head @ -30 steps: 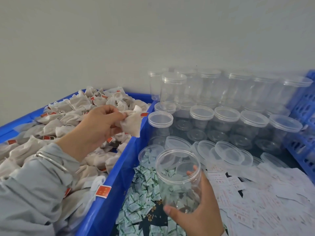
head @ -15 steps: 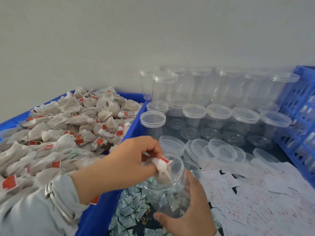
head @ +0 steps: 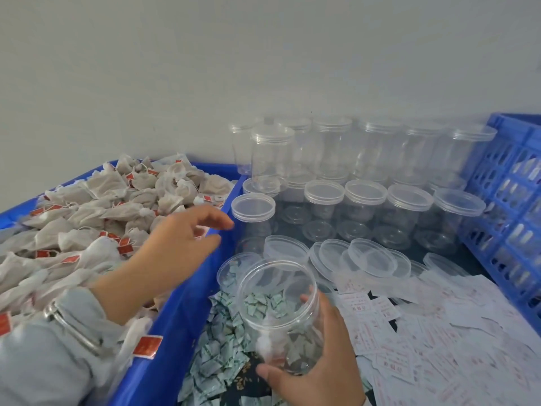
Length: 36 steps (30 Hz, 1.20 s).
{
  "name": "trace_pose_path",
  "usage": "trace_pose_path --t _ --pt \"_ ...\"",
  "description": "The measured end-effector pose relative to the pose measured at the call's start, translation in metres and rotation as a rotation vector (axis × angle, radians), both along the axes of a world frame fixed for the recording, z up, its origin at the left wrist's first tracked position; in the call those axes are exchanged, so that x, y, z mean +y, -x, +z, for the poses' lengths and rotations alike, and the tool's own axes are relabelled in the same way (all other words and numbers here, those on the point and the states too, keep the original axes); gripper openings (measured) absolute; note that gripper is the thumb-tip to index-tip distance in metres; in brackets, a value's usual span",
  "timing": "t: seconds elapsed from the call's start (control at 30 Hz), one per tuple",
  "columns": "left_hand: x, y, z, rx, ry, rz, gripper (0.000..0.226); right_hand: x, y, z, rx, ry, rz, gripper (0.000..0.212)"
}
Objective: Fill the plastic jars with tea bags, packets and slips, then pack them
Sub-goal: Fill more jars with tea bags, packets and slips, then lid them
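My right hand [head: 317, 358] grips an open clear plastic jar [head: 278, 312] from below, tilted toward me, with one tea bag [head: 270, 344] lying at its bottom. My left hand [head: 181, 238] hovers empty with relaxed fingers over the right edge of the blue crate [head: 175, 332], which is heaped with beige tea bags [head: 96, 227] bearing red tags. Small green-printed packets [head: 216, 356] lie under the jar. White slips with red print [head: 424, 338] spread out to the right.
Lidded empty jars [head: 366, 177] stand stacked in rows against the wall. Loose clear lids [head: 371, 259] lie in front of them. A second blue crate [head: 512, 218] stands on edge at the right. A lidless jar [head: 234, 273] sits just behind the held one.
My left hand let a tea bag drop into the jar, then drew back left and up toward the crate, empty. The jar has stayed in my right hand.
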State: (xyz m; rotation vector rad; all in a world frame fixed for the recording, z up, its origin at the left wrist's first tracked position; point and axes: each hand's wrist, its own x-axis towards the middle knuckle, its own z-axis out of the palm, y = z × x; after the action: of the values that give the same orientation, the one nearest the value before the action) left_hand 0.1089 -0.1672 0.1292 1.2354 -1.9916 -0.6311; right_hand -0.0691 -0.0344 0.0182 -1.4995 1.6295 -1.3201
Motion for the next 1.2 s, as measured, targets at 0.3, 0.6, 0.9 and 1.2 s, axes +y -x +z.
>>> trace_pose_path --t 0.3,0.6,0.9,1.2 --pt "-0.048 -0.035 -0.042 -0.504 -0.253 0.087 0.055 0.001 -0.001 -0.003 0.066 -0.018 0.006 0.123" --pt "-0.040 -0.028 -0.034 -0.566 -0.238 -0.099 0.049 0.003 -0.004 -0.003 0.045 0.011 0.034 0.121" --pt "-0.053 -0.028 -0.046 -0.831 -0.165 0.073 0.029 0.002 -0.003 -0.003 0.028 0.023 0.043 0.120" --pt "-0.057 -0.037 -0.037 -0.487 -0.013 0.337 0.011 -0.001 0.002 -0.011 -0.029 0.026 0.035 0.113"
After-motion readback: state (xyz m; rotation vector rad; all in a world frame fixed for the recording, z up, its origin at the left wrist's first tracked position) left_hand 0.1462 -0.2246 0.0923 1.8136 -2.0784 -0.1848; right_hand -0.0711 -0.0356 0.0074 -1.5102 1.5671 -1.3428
